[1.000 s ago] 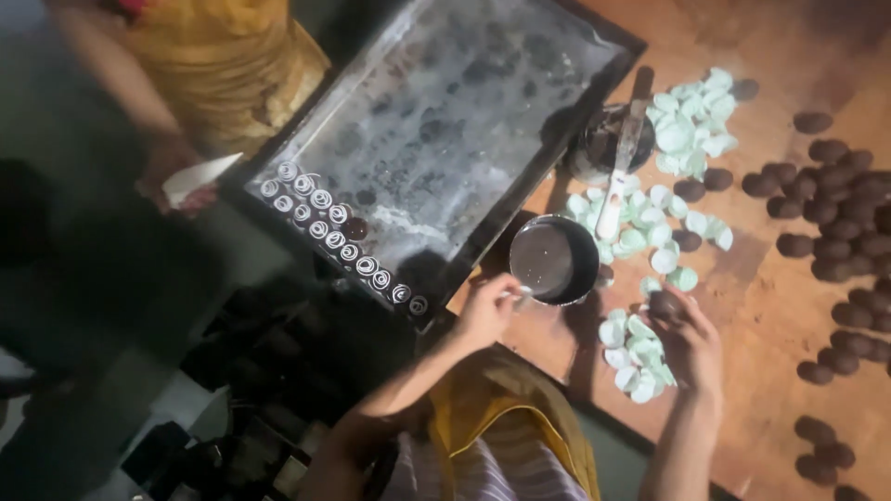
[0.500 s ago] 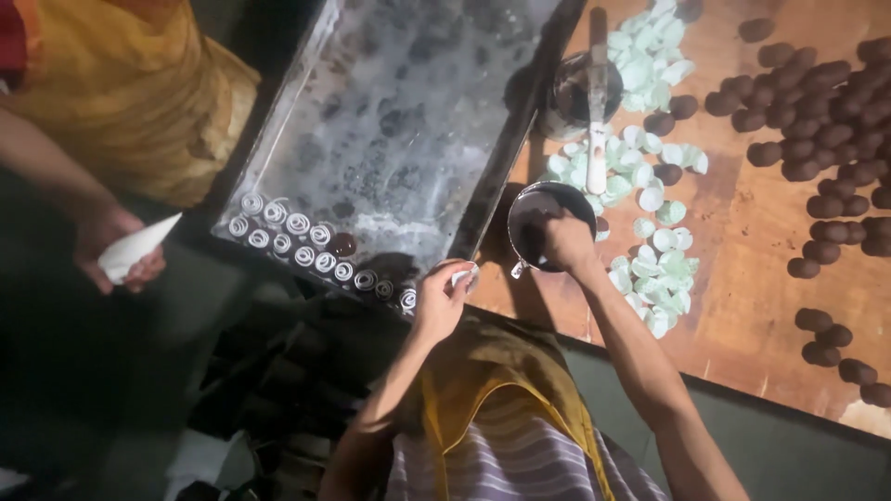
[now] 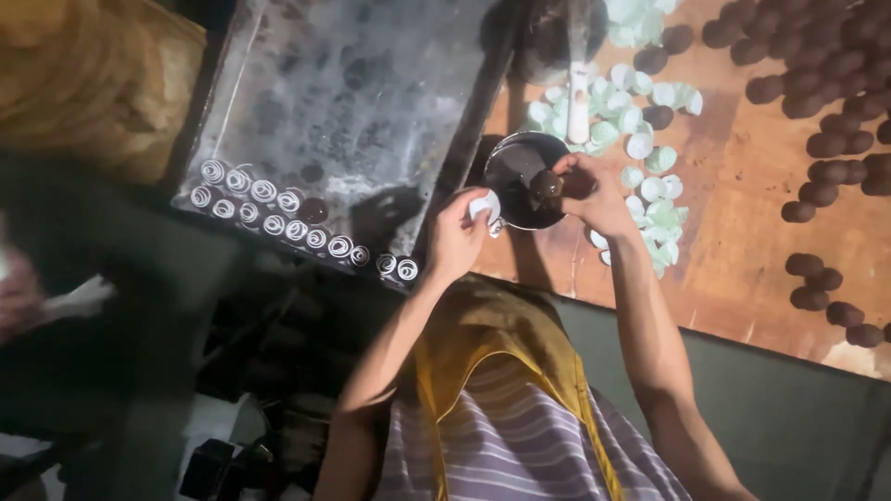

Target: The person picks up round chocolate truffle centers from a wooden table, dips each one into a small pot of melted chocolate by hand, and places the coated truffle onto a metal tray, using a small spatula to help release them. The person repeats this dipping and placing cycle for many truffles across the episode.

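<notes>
Both forearms reach up and forward from the body, bent at the elbow, and the hands meet at a small dark bowl (image 3: 522,181) that stands on the brown table (image 3: 742,213) beside the edge of a large dark metal tray (image 3: 371,102). The right hand (image 3: 594,199) hovers over the bowl's right rim, wrist bent down, its fingers (image 3: 561,176) pinched closed around a dark round ball (image 3: 546,186) held just above the dark contents of the bowl. The left hand (image 3: 457,237) sits just left of the bowl, over the tray's edge, its fingers (image 3: 469,199) curled narrowly around a small white paper cup (image 3: 484,206). Along the tray's near edge runs a double row of white-swirled pieces (image 3: 278,215), with one plain dark piece among them. Pale green and white paper cups (image 3: 650,176) lie scattered on the table beyond and to the right of the bowl, and more dark balls (image 3: 826,167) are spread farther right. At the far left, blurred, another person's hand (image 3: 19,297) holds something white.
</notes>
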